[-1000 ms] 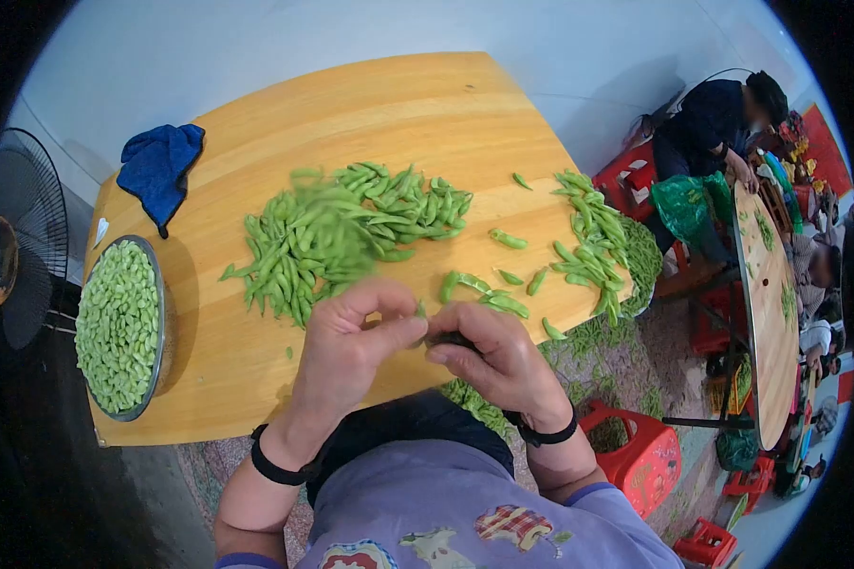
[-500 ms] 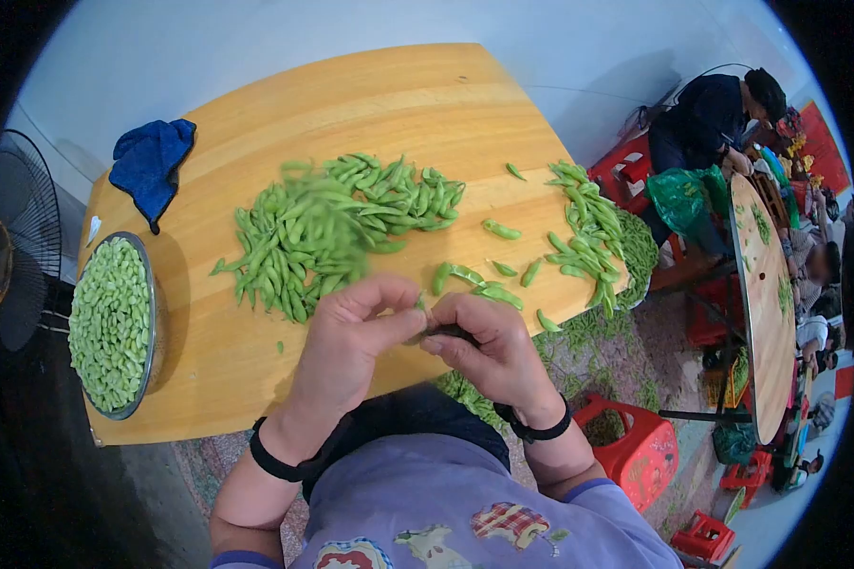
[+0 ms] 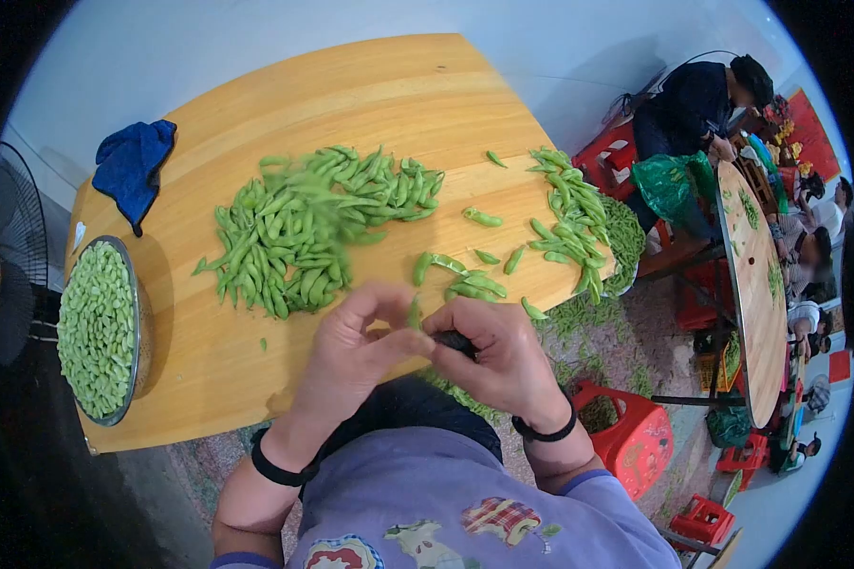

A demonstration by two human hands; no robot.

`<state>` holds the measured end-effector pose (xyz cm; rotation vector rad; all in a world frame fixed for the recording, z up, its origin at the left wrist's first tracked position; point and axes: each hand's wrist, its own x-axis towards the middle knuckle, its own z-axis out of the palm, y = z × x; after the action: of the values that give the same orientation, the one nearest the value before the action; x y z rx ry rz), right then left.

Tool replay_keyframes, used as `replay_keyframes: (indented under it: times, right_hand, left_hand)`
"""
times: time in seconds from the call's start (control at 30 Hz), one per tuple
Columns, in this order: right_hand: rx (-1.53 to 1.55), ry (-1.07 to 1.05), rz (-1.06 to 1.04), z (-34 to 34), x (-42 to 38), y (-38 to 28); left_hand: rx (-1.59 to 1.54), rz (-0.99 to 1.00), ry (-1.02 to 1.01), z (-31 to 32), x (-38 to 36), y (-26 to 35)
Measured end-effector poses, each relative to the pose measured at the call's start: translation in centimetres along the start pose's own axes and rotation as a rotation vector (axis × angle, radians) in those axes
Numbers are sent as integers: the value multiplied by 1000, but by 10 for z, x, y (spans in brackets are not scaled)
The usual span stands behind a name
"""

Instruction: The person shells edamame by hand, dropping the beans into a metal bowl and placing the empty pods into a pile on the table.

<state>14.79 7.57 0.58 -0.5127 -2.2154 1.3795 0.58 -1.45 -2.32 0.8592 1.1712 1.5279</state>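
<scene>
1 green soybean pod point(image 3: 414, 311) is held between 2 hands at the near edge of a wooden table point(image 3: 380, 90).
The pod is pinched upright by the nearly closed thumb and fingers of the left hand point(image 3: 349, 343); a small dark object point(image 3: 455, 341), too hidden to identify, is gripped in the curled, almost shut fingers of the right hand point(image 3: 499, 349), close beside it. A pod pile point(image 3: 280, 232) is spread beyond the hands, with loose pods point(image 3: 477, 284) to its right; a metal bowl point(image 3: 143, 332) is filled with shelled beans point(image 3: 97, 327) at the left, near a blue cloth point(image 3: 135, 169).
</scene>
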Motion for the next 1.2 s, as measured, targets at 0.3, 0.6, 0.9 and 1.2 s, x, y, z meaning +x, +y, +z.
replay_keyframes:
  times: [0.3,0.6,0.9,1.2]
  right_hand:
    - [260,10,347,3,-5,5]
    - [109,131,173,15,-11,12]
    - [-411,221,-79,30,-12,1]
    - [-203,265,46,25,-16,-6]
  left_hand:
    - [-140,-216,-9,-5,1,9]
    - [-592,-339,5,-2,-2,-10]
    - [-887,-395,39,9,-14,-29]
    - [-303,-244,-29,10,-16,-19]
